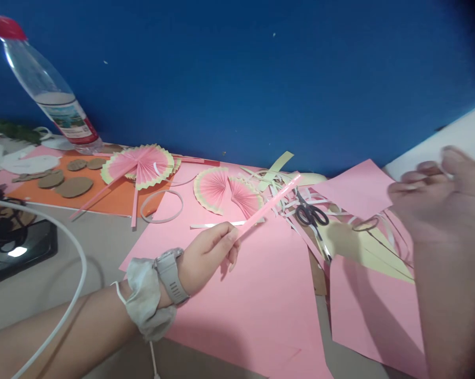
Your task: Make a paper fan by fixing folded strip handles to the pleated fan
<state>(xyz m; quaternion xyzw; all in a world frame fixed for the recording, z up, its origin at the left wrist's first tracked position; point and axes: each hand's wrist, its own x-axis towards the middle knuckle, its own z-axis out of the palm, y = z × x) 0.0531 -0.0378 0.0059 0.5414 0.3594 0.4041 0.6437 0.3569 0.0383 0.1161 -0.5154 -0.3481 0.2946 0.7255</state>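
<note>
A thin pink folded paper strip (269, 204) is pinched in the left hand (209, 255) above pink sheets, while the blurred right hand (438, 197), fingers loosely curled, is raised beyond black-handled scissors (311, 216).

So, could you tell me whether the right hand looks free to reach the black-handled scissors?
Probably yes: the right hand is raised, holding nothing visible, and the black-handled scissors lie uncovered on paper scraps beside it, with nothing between them.
</note>
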